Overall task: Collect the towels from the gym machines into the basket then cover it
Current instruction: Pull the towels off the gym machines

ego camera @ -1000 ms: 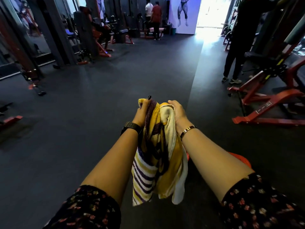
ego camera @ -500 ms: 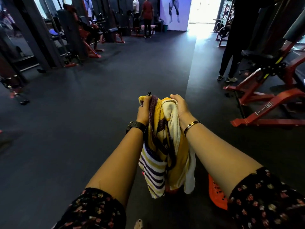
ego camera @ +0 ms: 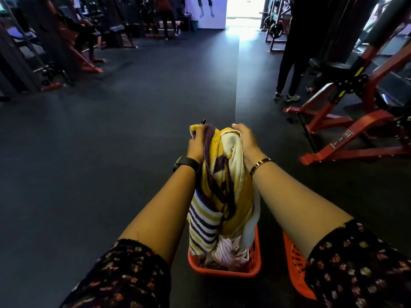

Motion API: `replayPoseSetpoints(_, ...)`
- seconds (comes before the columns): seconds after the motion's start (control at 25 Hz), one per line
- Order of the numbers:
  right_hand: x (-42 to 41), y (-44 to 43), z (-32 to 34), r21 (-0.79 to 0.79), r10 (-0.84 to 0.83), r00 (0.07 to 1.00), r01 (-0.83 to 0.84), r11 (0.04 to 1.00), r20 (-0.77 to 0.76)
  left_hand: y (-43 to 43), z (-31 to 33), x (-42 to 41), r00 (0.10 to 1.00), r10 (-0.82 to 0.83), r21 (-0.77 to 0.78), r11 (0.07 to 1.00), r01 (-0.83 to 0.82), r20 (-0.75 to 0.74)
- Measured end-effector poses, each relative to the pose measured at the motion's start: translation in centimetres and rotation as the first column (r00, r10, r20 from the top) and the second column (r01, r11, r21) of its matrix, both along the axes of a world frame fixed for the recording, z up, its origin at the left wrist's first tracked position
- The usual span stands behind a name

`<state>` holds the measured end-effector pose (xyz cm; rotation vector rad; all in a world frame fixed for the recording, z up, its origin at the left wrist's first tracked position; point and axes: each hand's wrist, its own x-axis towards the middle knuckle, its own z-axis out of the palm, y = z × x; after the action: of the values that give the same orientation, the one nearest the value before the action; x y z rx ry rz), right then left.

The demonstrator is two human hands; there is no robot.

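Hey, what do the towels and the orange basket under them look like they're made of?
Towels: probably cotton terry, matte and fuzzy, hanging in soft folds, with yellow, purple and white stripes. Basket: most likely moulded plastic, orange with a slight sheen, thin rigid walls pierced by slots.

A bundle of yellow, purple-striped and cream towels (ego camera: 222,174) hangs above an orange basket (ego camera: 222,273) on the floor, lower ends inside. Its perforated lid (ego camera: 295,267) lies just beside.
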<state>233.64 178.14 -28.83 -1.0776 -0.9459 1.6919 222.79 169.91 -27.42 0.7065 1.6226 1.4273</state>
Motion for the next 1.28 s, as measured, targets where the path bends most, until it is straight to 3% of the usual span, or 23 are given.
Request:
replayPoseSetpoints(0.24, -1.3, 6.2, -2.4, -0.068, 0.004, 0.998, 0.001, 0.998, 0.061, 6.8, -2.5, -1.6, 0.999, -0.045, -0.063, 0.997, 0.047, 0.029)
replayPoseSetpoints(0.68, -1.4, 13.7, -6.5, -0.183, 0.044, 0.994, -0.025, 0.983, 0.103, 15.0, -8.0, -2.0, 0.996, 0.019, -0.182, 0.983, -0.004, 0.084)
replayPoseSetpoints(0.84, -1.8, 15.1, -7.5, -0.186, -0.052, 0.989, 0.077, 0.979, 0.139, 16.8, -9.8, -3.1, 0.997, 0.035, -0.21, 0.978, -0.019, 0.072)
replayPoseSetpoints(1.28, -2.5, 14.1, -22.6, -0.388, -0.109, 0.934, 0.246, 0.888, 0.341, 16.5, -24.6, -3.6, 0.972, 0.101, -0.455, 0.89, 0.006, 0.211)
